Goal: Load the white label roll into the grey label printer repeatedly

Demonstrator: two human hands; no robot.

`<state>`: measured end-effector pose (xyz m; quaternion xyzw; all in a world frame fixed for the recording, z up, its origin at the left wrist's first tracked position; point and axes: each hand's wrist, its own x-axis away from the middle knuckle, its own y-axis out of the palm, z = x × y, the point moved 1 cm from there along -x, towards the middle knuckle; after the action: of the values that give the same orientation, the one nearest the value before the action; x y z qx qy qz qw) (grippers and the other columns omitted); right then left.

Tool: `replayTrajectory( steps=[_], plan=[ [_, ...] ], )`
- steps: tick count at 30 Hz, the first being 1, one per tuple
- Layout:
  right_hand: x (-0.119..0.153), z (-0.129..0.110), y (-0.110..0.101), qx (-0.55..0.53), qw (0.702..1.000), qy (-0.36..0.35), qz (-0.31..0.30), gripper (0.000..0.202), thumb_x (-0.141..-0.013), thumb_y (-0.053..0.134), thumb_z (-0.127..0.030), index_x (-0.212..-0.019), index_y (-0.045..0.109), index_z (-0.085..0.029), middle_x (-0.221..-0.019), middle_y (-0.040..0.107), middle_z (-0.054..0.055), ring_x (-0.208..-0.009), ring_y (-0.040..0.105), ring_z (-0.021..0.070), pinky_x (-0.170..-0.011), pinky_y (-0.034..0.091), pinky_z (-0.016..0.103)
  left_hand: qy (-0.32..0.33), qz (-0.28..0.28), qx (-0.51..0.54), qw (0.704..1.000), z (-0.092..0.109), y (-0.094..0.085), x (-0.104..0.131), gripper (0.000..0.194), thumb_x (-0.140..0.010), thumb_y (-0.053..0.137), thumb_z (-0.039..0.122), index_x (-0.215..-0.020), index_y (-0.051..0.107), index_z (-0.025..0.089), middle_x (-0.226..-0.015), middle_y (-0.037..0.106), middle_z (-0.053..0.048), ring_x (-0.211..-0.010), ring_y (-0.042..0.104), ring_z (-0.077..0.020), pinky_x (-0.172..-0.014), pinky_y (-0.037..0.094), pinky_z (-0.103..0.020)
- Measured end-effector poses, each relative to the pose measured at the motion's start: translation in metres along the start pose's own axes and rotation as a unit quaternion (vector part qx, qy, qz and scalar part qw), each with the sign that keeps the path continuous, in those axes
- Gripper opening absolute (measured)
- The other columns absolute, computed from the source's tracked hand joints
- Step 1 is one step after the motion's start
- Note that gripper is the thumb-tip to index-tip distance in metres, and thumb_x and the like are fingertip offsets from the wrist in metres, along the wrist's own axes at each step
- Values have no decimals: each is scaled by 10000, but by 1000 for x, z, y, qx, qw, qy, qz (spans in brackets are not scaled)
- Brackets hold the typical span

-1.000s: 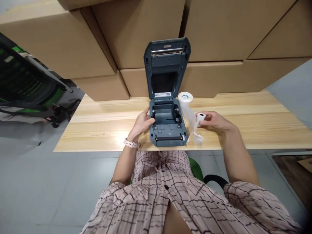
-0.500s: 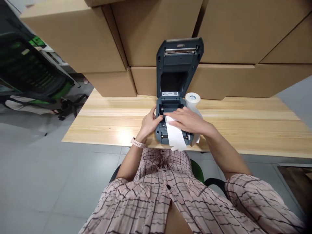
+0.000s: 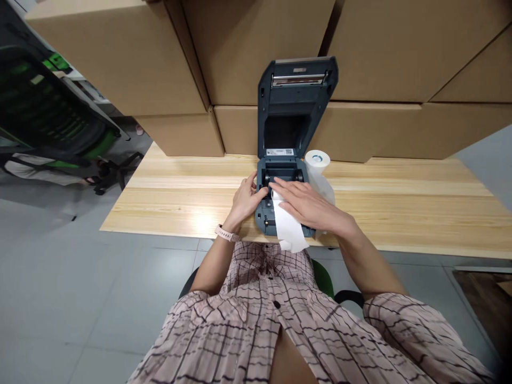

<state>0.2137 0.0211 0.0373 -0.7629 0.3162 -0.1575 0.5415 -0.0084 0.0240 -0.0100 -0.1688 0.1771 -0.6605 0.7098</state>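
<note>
A dark grey label printer stands on the table with its lid swung up and back. My left hand grips the printer's left side, thumb over the inner edge, fingers along the outside. A small roll of white label paper lies across the printer's bay, mostly covered by my right hand. That hand rests flat on the roll, fingers stretched out and pointing left. From the roll a loose strip of paper runs over the printer's front, its torn end past the table edge.
Behind the printer's right side stands a larger white paper roll, with an unwound length trailing beside the printer. Cardboard boxes are stacked along the back of the wooden table. An office chair is at the left.
My right hand has flattened and spread over the small roll, where its fingers were more bent before. My left hand stays on the printer. The strip's end hangs slightly lower.
</note>
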Motion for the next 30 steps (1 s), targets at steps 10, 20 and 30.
replayTrajectory(
  steps=[10, 20, 30],
  plan=[
    [41, -32, 19, 115, 985, -58, 113, 404, -1136, 458, -208, -1447, 691, -100, -1552, 661, 193, -1464, 641, 309, -1241, 541, 555, 3, 0, 37, 999, -9, 4, -2, 701, -887, 709, 445, -1547, 591, 241, -1374, 723, -126, -1054, 693, -275, -951, 546, -446],
    [65, -58, 39, 87, 974, -53, 202, 384, -1118, 513, -169, -1478, 625, -92, -1533, 684, 178, -1468, 639, 287, -1193, 603, 492, 43, -25, 203, 978, -12, 12, -1, 732, -902, 741, 512, -1559, 551, 250, -1613, 602, -126, -1450, 575, -321, -1244, 432, -499],
    [65, -55, 43, 52, 978, -36, 199, 425, -1134, 481, -205, -1545, 582, -169, -1567, 663, 146, -1504, 604, 282, -1190, 603, 515, 38, -63, 263, 962, -11, 14, -2, 842, -888, 772, 544, -1627, 463, 284, -1683, 545, -110, -1528, 529, -334, -1292, 405, -523]
  ],
)
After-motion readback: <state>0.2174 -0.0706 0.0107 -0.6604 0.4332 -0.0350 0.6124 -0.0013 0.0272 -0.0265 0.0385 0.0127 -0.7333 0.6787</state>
